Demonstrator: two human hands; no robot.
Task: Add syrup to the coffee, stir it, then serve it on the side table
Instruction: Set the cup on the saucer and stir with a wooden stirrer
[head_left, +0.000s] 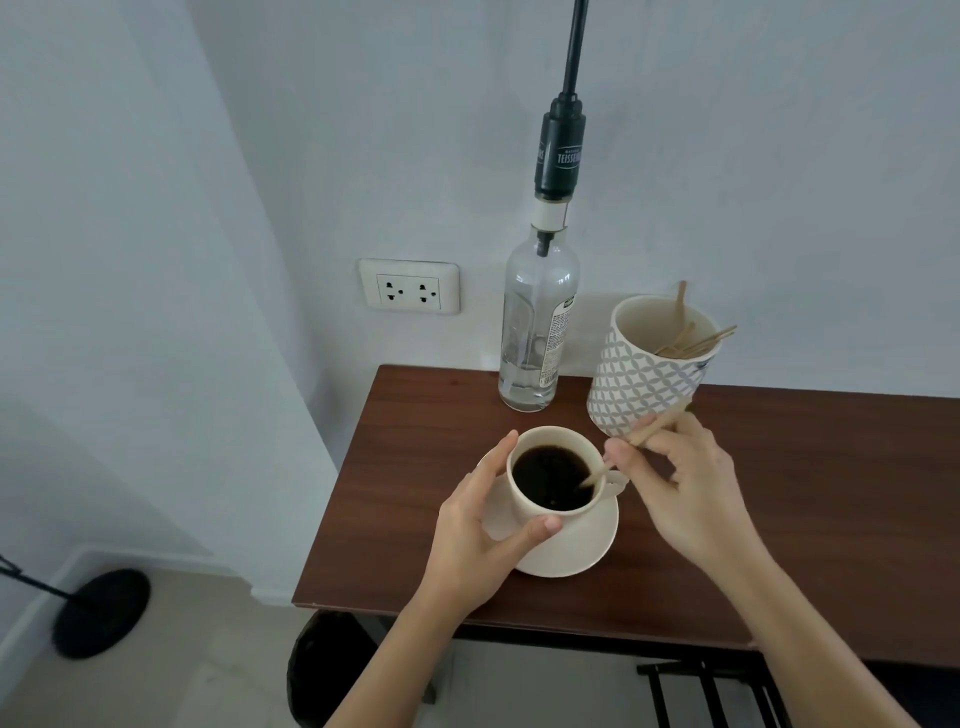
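A cream cup (540, 512) full of black coffee (550, 483) stands on a cream saucer (582, 551) on the dark wooden table (779, 519). My left hand (475, 540) wraps around the cup's left side, thumb at its near wall. My right hand (680, 483) pinches a wooden stir stick (649, 431) whose lower end dips into the coffee at the cup's right rim. Behind the cup stands a clear glass syrup bottle (537, 322) with a tall black pump, a little liquid at its bottom.
A patterned white mug (639, 384) holding several wooden stir sticks stands at the back, just behind my right hand. A wall socket (409, 287) sits left of the bottle. A black lamp base (101, 613) rests on the floor at left, a dark bin (332, 670) under the table.
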